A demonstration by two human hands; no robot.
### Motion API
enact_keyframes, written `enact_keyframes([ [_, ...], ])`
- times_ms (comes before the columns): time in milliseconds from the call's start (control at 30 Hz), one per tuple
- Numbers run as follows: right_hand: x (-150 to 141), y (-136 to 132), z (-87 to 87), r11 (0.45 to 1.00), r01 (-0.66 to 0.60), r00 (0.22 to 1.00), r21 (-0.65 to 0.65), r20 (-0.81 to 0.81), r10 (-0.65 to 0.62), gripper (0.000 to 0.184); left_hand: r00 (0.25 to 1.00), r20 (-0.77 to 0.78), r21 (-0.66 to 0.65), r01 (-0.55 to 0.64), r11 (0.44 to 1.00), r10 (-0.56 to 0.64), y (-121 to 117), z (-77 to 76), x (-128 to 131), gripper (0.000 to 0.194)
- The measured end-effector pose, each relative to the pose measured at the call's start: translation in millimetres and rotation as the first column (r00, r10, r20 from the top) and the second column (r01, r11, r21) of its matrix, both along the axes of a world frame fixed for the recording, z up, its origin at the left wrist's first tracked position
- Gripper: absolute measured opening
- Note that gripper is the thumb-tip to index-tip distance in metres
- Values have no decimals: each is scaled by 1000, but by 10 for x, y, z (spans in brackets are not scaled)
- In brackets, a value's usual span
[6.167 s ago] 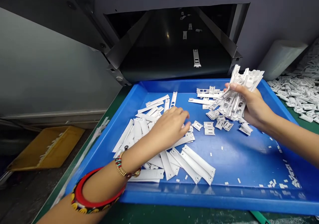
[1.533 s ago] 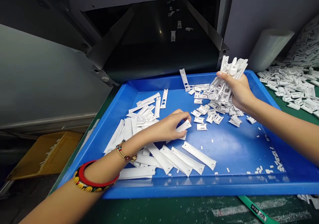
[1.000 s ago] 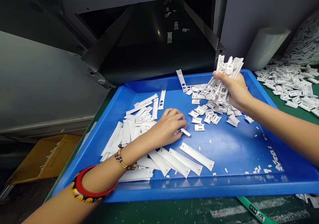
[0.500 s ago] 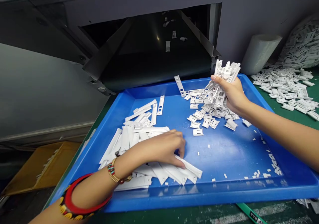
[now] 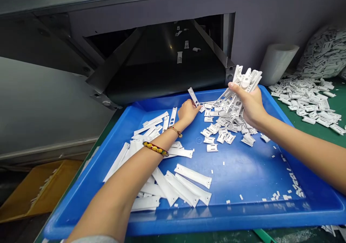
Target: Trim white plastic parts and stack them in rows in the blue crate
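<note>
So the left hand [image 5: 188, 111] is right at the back of the blue tray [image 5: 243, 171], fingertips on the low end of a long white strip [image 5: 193, 96] that's leaning up on the back wall. The fingers are curled in around that end, but I honestly can't tell if they're pinching it or only touching. The right hand [image 5: 251, 104] is easier to read: thumb over the front, closed around a fat bundle [image 5: 244, 82] of strips, held above the short clips [image 5: 212, 148] at the tray's back right.

My two cents on doing this bit well: take that strip by its edges, close to the end, and bring it up and away from the short clips instead of dragging it through them. For the bundle I'd go firm but not crushing, since thin plastic like that probably flexes and the middle ones could slip out. The loose pile [image 5: 193, 175] at the tray's left is best left undisturbed by the forearm reaching over it.

Labels? Nothing I can read. The clear roll [image 5: 279, 64] looks plain, the green handle [image 5: 264, 235] is cut off by the bottom edge, and the bracelet [image 5: 156, 148] only has swirls.
</note>
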State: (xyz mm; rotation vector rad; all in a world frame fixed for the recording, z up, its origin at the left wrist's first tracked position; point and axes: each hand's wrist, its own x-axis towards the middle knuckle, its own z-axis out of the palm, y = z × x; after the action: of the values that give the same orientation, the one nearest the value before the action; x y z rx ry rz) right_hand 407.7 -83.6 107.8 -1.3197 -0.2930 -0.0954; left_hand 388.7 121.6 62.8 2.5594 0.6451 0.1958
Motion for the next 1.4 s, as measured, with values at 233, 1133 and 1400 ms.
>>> enact_keyframes([
  [233, -14, -8, 23, 1000, -16, 1000, -17, -6, 16, 61, 993, 119, -155, 40, 987, -21, -22, -154, -12, 10],
  [1133, -202, 46, 60, 884, -467, 844, -29, -312, 436, 41, 570, 492, 502, 431, 749, -658, 85, 440, -698, 23],
  [1400, -278, 81, 7, 802, -587, 776, -112, -360, 518, 41, 581, 574, 455, 360, 814, -577, 35, 501, -733, 20],
])
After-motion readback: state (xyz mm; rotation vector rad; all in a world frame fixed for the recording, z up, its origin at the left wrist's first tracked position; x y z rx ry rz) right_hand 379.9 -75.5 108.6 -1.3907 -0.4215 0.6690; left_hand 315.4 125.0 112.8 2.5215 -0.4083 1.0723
